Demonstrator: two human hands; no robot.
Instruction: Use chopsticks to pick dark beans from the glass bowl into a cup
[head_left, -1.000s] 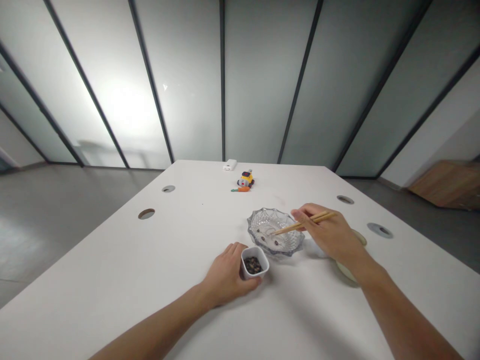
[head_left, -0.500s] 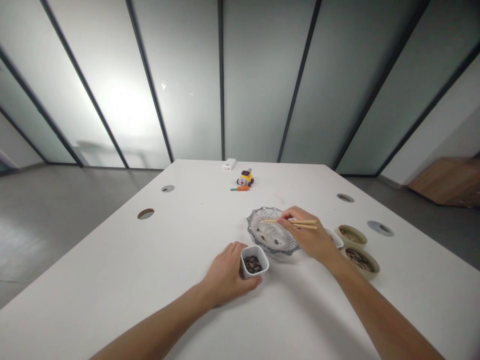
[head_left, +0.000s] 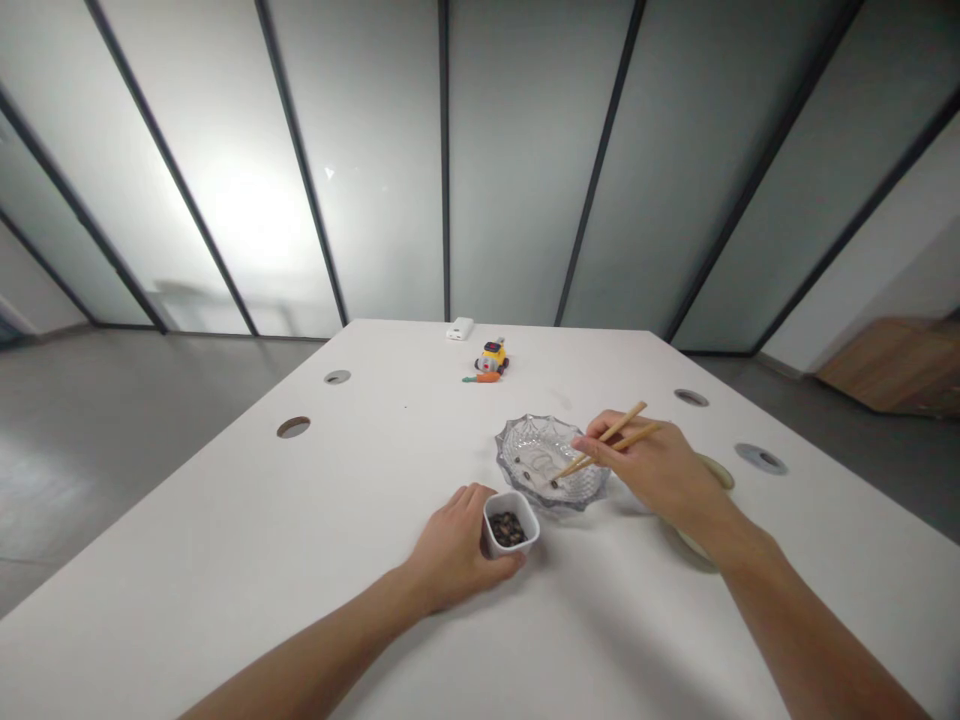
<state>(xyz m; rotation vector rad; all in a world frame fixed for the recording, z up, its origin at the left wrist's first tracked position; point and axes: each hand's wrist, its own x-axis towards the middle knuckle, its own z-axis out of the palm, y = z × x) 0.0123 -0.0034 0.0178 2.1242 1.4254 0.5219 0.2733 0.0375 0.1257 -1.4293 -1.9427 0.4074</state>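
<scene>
My left hand [head_left: 465, 545] is wrapped round a small white square cup [head_left: 534, 524] on the table, with dark seeds [head_left: 508, 529] inside it. In my right hand [head_left: 652, 465] is a pair of wooden chopsticks [head_left: 611, 440]. Their tips point down into a clear glass dish [head_left: 504, 470] with a scalloped rim, close to a dark seed [head_left: 555, 484]. A few more dark seeds lie in the dish. Whether the tips touch a seed, I cannot tell. The dish stands just behind the cup, between my two hands.
Behind my right wrist a pale green bowl [head_left: 718, 470] and another [head_left: 694, 552] are mostly hidden. Toward the far edge of the white table [head_left: 360, 480] are a yellow toy car [head_left: 492, 356], a toy carrot [head_left: 486, 378] and a white box-shaped device [head_left: 460, 328]. Round holes [head_left: 293, 428] pierce the tabletop.
My right hand has shifted right and tilted the chopsticks, so their tips moved from the dish's far side down toward a seed nearer me. The left hand and cup stay put.
</scene>
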